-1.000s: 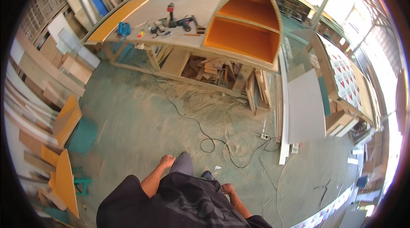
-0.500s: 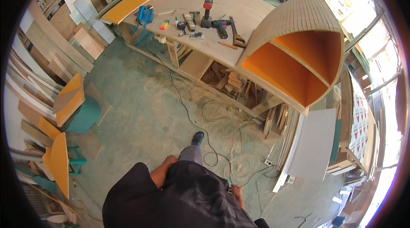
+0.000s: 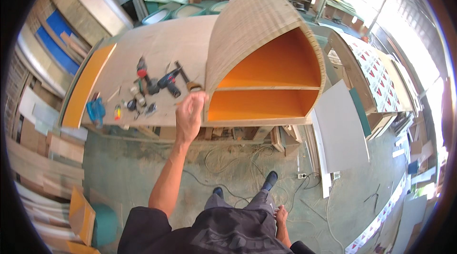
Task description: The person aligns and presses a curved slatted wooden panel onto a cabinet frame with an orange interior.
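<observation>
My left hand [image 3: 189,117] is raised at the front edge of the workbench with its fingers curled into a fist, and nothing shows in it. It is close to the lower left corner of a wooden cabinet [image 3: 254,28] with a ribbed, curved outside and an orange inside split by one shelf [image 3: 266,88]. Whether the knuckles touch the cabinet I cannot tell. By my right thigh hangs my right hand [image 3: 281,214], fingers loosely curled, with nothing visible in it. Left of the cabinet lie a handsaw [image 3: 192,85], a dark cordless drill [image 3: 169,82] and a red-and-black drill [image 3: 143,69].
The workbench [image 3: 162,35] also carries a blue power tool [image 3: 95,110], a tape measure [image 3: 131,105] and an orange panel [image 3: 88,87]. A cable [image 3: 207,185] winds over the floor. A pale grey sheet [image 3: 340,125] leans right of the bench; boards stand along the left.
My left hand has risen from beside my leg to the bench edge near the cabinet. I have come nearer the cabinet, and the view has swung right. My right hand stays low.
</observation>
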`<state>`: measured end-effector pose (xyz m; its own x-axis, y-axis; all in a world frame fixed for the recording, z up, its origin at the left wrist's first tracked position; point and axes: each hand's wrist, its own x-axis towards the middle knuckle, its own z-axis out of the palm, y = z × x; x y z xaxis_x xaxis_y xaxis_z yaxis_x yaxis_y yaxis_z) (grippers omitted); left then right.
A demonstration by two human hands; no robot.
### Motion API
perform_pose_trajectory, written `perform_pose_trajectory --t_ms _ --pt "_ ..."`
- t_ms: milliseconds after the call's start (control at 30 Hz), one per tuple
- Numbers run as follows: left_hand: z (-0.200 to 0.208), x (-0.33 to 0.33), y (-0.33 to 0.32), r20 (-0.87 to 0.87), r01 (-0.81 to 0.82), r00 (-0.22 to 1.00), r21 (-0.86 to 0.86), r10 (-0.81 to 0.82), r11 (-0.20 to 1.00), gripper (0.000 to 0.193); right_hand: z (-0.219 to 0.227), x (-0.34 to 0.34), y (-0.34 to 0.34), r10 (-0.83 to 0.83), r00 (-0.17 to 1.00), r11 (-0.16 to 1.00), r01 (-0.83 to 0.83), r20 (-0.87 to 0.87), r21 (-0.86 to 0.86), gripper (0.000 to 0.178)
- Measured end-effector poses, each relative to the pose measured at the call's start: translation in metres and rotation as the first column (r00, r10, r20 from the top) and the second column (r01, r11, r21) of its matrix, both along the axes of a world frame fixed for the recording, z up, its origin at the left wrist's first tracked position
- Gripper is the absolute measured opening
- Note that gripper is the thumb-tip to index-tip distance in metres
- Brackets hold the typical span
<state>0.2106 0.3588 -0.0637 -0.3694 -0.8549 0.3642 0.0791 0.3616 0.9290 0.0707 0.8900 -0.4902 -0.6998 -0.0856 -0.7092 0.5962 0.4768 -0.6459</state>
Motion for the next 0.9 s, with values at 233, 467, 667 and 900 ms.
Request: perform_pose_trajectory --t_ms 233,467,667,900 --pt "0.170 -0.196 -0.018 0.147 0.054 0.979 -0.852 0.138 0.521 0.044 -0.023 -0.116 -0.049 -0.312 0.947 0.940 0.296 -0.076 -0.170 0.055" --pt "0.143 -0.257 -0.026 0.096 -0.162 0.896 -0.838 0.434 0.521 0.075 -0.022 -0.381 -0.145 -0.279 0.960 0.896 0.251 -0.025 -0.368 0.060" --pt "0.138 -0.277 -0.022 0.164 0.026 0.793 -0.971 0.587 0.236 0.061 0.079 -0.540 -0.271 -0.159 0.984 0.895 0.108 -0.083 -0.432 0.050" --pt "0.151 -0.293 -0.010 0.165 -0.253 0.682 -0.861 0.713 0.442 0.062 0.138 -0.689 -0.574 0.128 0.804 0.879 -0.363 -0.580 -0.310 0.031"
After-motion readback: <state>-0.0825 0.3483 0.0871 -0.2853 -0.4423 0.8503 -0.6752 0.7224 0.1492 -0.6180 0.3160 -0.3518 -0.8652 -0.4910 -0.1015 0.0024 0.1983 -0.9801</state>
